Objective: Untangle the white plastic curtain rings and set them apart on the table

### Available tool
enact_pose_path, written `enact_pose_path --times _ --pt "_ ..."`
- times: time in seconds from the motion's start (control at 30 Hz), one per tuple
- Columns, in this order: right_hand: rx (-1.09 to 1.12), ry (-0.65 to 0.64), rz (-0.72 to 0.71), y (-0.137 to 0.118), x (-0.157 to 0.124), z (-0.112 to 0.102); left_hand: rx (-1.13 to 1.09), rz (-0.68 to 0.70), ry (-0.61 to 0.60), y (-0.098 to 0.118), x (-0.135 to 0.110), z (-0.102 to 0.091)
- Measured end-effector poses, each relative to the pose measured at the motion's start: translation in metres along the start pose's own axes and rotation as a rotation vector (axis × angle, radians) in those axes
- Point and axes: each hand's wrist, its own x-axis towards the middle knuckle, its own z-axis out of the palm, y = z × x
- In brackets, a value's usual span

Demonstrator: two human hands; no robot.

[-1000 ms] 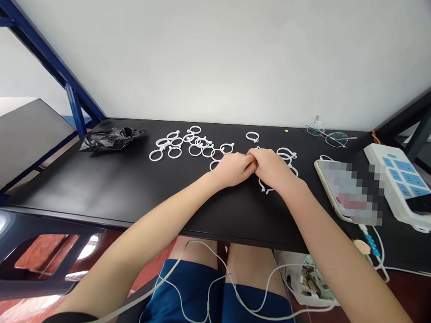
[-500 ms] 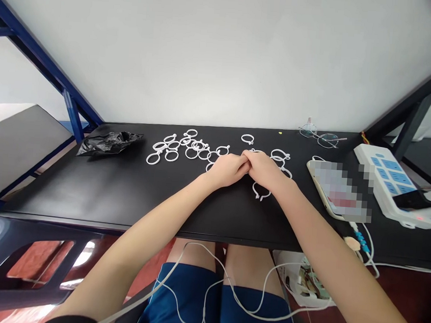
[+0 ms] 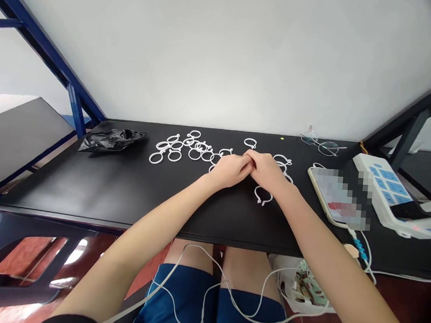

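My left hand point(image 3: 232, 170) and my right hand point(image 3: 266, 167) meet over the middle of the black table point(image 3: 132, 190), fingers curled and pressed together. What they pinch, if anything, is hidden behind the knuckles. Around them lie white plastic rings with small knobs at their ends. One open ring point(image 3: 263, 195) rests just below my right hand, its ends apart. A single ring point(image 3: 249, 143) lies beyond my fingertips, and several more, such as the ring point(image 3: 282, 160), are partly covered by my right hand. To the left spreads a cluster of rings point(image 3: 174, 155), reaching my left hand.
A crumpled black plastic bag point(image 3: 109, 141) lies at the left. On the right are glasses point(image 3: 327, 148), a phone point(image 3: 333, 192) with a plugged-in cable, and a white power strip point(image 3: 387, 186). White cords point(image 3: 229, 288) hang across my lap, below the table edge.
The view has shifted slightly. My hands stay together in nearly the same place, and the bit of white ring that showed above the fingers is now out of sight.
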Motion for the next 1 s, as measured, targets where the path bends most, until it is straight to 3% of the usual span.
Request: enact_pose_path --times 0.37,0.6,1.0 --pt "0.144 0.214 -0.113 -0.002 0.000 0.003 -0.018 0.011 0.210 0.004 -0.001 -0.005" --pt "0.149 0.249 -0.027 -0.004 -0.002 0.000 0.016 0.010 0.310 0.012 -0.005 -0.004" --pt "0.195 0.282 0.008 0.005 0.003 0.001 -0.046 0.035 0.309 0.014 -0.005 -0.001"
